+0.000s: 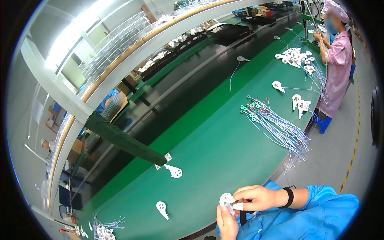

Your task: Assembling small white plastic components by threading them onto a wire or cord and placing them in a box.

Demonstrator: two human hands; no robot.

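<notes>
Near the table's front edge, a white plastic housing [226,198] with a round head sits between my two hands. My left hand [227,225] grips it from below, the fingers closed around its lower part. From the right, my right hand [258,197] pinches at its side, with white covers on fingertips and a black band on the wrist. Whether a small part is also between the right fingers is hidden. Two similar white housings [161,209] [175,171] lie to the left on the green table.
A bundle of blue-white wires [280,128] with small ring ends lies to the right. Beyond are a pile of white housings [294,57] and a co-worker in pink [339,64]. A dark-wrapped post [124,138] meets the table at left. More wired parts [106,231] lie at lower left.
</notes>
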